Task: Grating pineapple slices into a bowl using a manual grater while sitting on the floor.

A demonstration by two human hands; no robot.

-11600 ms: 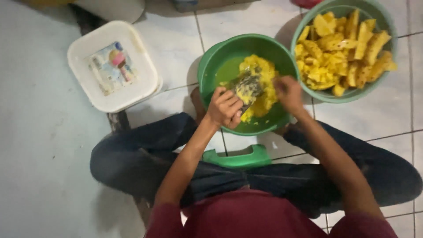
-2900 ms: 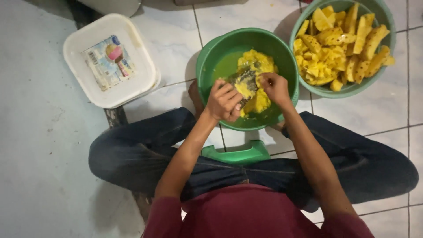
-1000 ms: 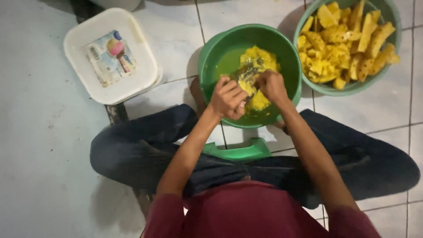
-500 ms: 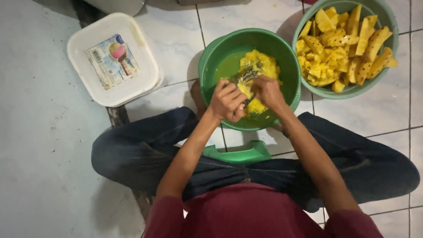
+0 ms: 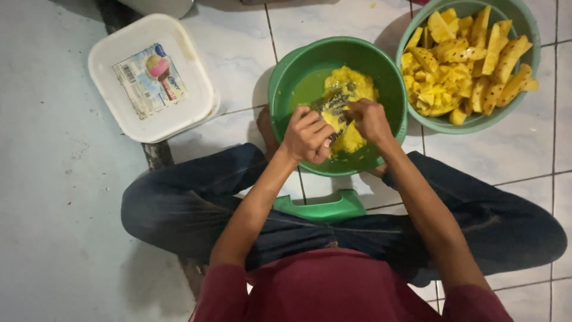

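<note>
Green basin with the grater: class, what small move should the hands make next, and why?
Probably another stroke: the right hand presses a piece against the grater, which the left hand steadies over the pulp in the green basin. Whether fruit remains in the fingers is hidden.

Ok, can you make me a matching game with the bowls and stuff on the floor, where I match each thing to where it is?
Things:
1. green bowl with grated yellow pulp
2. bowl of yellow fruit chunks
3. white square tub
4. grater

Places:
A. top right corner
B. left side, lid on, beside the knee
C. between the left hand and right hand
D. middle, in front of the crossed legs

Pairs: 1-D, 2-A, 3-B, 4-C
</note>
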